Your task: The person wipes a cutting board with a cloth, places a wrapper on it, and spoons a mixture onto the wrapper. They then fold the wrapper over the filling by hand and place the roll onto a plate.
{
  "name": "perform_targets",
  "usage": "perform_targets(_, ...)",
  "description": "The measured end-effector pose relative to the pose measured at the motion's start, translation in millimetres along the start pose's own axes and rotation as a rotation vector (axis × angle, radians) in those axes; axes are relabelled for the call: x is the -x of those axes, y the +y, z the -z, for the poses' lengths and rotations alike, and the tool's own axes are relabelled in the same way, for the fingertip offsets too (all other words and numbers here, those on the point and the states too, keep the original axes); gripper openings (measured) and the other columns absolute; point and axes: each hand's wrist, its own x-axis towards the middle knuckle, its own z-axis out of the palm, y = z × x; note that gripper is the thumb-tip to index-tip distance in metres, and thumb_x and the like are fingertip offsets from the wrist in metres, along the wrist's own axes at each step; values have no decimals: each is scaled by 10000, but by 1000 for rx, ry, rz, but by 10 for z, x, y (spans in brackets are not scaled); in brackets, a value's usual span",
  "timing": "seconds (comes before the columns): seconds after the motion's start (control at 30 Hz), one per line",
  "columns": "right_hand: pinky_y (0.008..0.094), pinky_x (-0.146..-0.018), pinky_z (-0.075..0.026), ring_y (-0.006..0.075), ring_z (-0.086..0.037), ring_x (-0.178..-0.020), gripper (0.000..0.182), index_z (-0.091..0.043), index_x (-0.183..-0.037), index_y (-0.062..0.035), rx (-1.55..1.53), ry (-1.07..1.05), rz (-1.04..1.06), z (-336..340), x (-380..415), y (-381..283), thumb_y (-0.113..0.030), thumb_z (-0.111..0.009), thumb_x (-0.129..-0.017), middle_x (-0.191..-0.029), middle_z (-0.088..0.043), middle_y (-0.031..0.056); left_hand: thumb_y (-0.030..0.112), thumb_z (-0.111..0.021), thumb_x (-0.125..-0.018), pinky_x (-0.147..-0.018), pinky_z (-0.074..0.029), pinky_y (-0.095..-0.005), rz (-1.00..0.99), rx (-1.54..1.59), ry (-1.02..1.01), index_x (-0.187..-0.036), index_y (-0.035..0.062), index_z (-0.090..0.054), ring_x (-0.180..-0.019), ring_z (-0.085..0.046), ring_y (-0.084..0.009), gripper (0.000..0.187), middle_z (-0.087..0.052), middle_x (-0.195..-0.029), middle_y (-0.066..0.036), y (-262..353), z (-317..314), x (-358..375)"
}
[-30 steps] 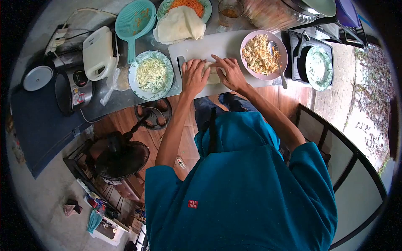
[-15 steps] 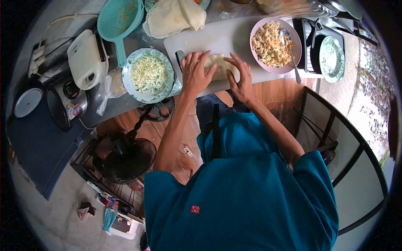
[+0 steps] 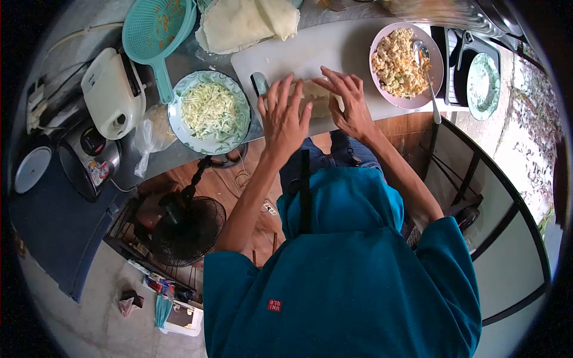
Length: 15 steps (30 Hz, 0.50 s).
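Note:
A pale, thin wrapper sheet [image 3: 321, 108] is folded on the white cutting board [image 3: 310, 51], partly covered by my fingers. My left hand [image 3: 283, 116] lies over its left end, fingers spread and stretched forward. At the right end, my right hand [image 3: 351, 107] has its fingers extended over the sheet, thumb apart. To the left stands a patterned bowl of shredded cabbage [image 3: 209, 107]. A pink bowl [image 3: 439, 65] on the right holds a crumbly filling [image 3: 399, 65] with orange bits, and a spoon [image 3: 431, 86] rests in it.
A stack of wrapper sheets [image 3: 239, 24] lies behind the board. Beyond the cabbage are a turquoise colander [image 3: 136, 45] and a white sandwich-maker-like appliance [image 3: 110, 95]. A green-patterned plate [image 3: 483, 86] sits at far right. A fan [image 3: 188, 230] stands below the counter.
Both hands have shifted slightly toward my body, and the fingers have lifted and straightened over the sheet. The whole view has moved a little.

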Motion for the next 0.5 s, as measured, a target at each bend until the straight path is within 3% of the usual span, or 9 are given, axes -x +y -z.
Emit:
perform_targets(0.1,503,-1068,-296,268,-457,-1283,715,-411,-1449,-76,85,-41,79,-26,84,38,39,-541,-755,-1366,-574,45,289,-551,-943,-1107,-174,-587,-34,-75,-122,-1470,26,-354,-1465,-186,-336,621,-251,-1580,-147,6,-82,156)
perform_targets(0.27,554,-1095,-246,245,-403,-1355,732,-358,-1489,-112,168,-120,84,-49,169,125,-6,-556,-792,-1424,-525,29,300,-565,-936,-1116,-140,-614,-12,-60,-156,-1478,56,-357,-1479,-147,-349,630,-205,-1599,-147,-8,-168,237)
perform_targets(0.5,549,-1093,-245,249,-400,-1358,718,-333,-1499,-112,200,-124,95,-62,174,138,-10,-545,-821,-1427,-528,15,323,-588,-920,-1118,-131,-610,-1,-67,-140,-1490,127,-372,-1478,-148,-354,640,-160,-1612,-157,1,-171,232)
